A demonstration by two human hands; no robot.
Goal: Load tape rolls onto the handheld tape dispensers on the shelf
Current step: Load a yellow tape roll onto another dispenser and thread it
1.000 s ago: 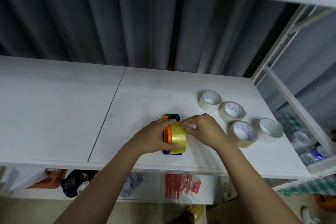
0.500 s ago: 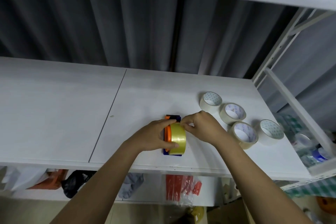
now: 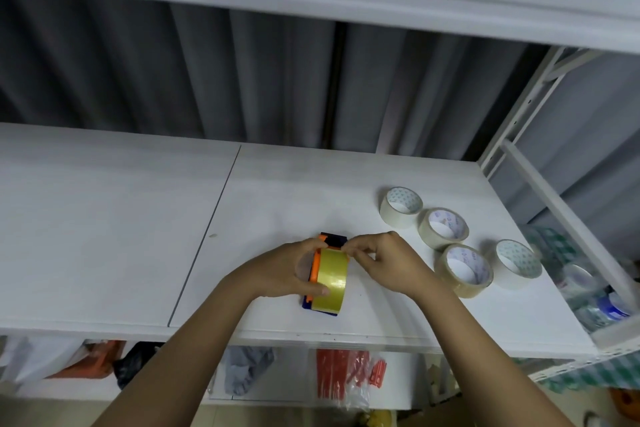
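Below the front edge of the white shelf [image 3: 104, 218], bags and a pack of red items sit on a lower level, too dim to name further. Near that front edge, right of the seam between the two boards, a blue and orange handheld tape dispenser [image 3: 323, 272] stands on the shelf with a yellowish tape roll [image 3: 333, 276] seated on its side. The left hand [image 3: 287, 270] grips dispenser and roll together, thumb across the roll's near face and fingers curled over the top. The right hand [image 3: 384, 262] pinches thumb and forefinger at the far top of the roll, by the dispenser's dark head; whether it holds the loose tape end cannot be told. So this roll looks mounted, with threading the end through to the cutter likely the part in hand. Further back toward the right end lie four spare tape rolls [image 3: 464, 269] flat, close together, none loaded. No other dispenser shows, so how many remain is unclear.
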